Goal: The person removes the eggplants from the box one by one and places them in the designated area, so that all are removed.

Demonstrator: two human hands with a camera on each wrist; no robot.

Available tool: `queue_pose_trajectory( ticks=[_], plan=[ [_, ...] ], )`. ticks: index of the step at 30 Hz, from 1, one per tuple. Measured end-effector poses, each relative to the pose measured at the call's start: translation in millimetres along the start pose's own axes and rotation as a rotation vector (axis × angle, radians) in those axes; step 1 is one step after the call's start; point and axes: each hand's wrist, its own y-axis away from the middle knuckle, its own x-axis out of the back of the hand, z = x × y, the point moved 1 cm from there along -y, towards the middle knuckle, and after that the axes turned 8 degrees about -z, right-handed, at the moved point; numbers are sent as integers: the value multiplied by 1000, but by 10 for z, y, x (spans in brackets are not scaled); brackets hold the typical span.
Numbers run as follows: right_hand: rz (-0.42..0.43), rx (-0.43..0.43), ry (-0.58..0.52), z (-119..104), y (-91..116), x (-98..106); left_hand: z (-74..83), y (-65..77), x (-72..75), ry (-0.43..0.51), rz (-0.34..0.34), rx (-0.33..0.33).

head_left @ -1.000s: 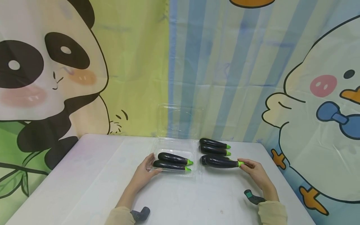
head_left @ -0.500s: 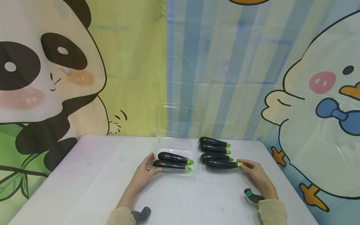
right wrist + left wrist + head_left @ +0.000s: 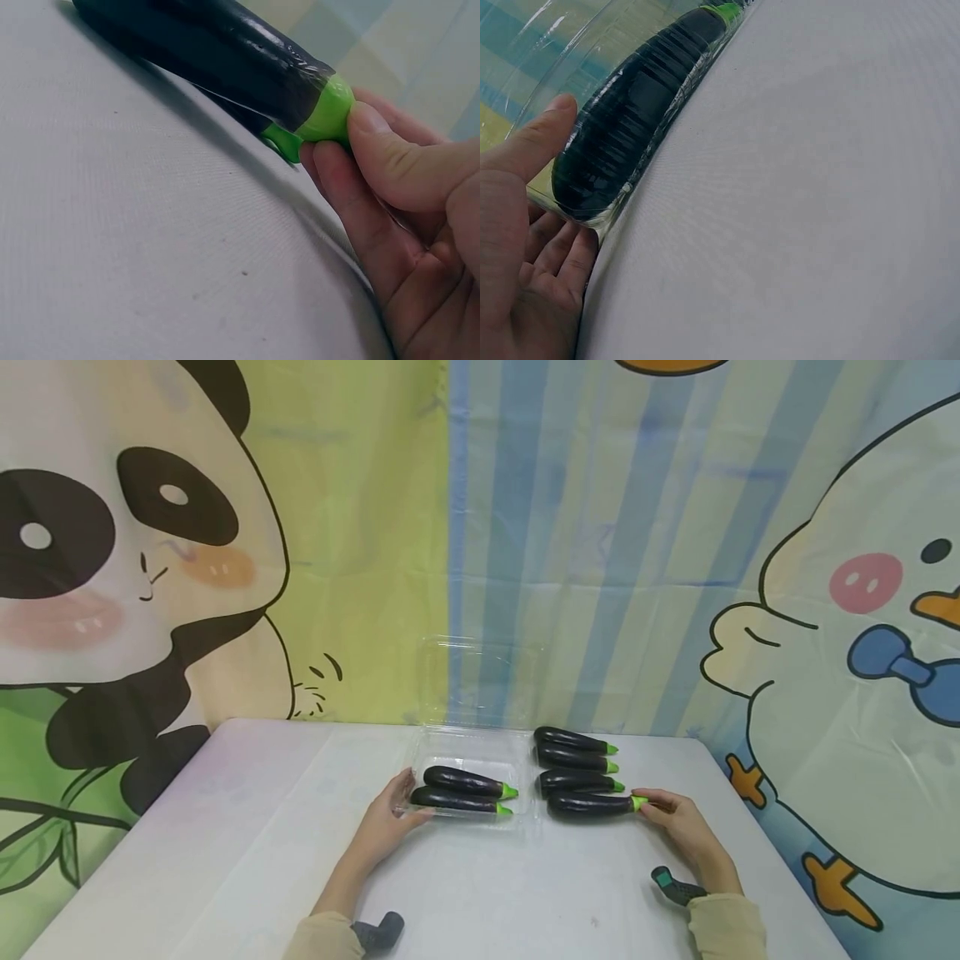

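Observation:
My right hand pinches the green stem end of a dark purple eggplant between thumb and fingers. In the right wrist view that eggplant slants away from the fingertips, its far end low by the white tabletop. A clear plastic clamshell box stands to the left, lid raised at the back. Inside it, toward the front, lie two eggplants side by side, stems pointing right. My left hand grips the box's front left corner, and in the left wrist view its thumb lies along the wall with fingers below.
Three more eggplants lie in a row on the white table, right of the box and behind the held one. A cartoon-printed curtain hangs right behind the table's back edge. Dark wrist mounts sit at both sleeves.
The eggplant in the right hand has come down and slightly toward me, so a gap shows between it and the one behind. The left hand has stayed on the box.

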Motion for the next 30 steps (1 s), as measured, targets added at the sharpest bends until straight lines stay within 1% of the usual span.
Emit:
queue_pose_trajectory(
  ticks=[4, 8, 16, 24, 30],
  plan=[
    [4, -2, 0, 7, -1, 6, -3, -2, -13, -8, 2, 4],
    [4, 15, 16, 15, -8, 7, 5, -2, -21, -14, 9, 12],
    [19, 2, 65, 18, -16, -1, 28, 5, -17, -8, 9, -6],
    [37, -9, 145, 2, -40, -23, 30, 3, -6, -10, 11, -5],
    [66, 14, 185, -16, -45, -43, 23, 5, -1, -21, 9, -3]
  ],
)
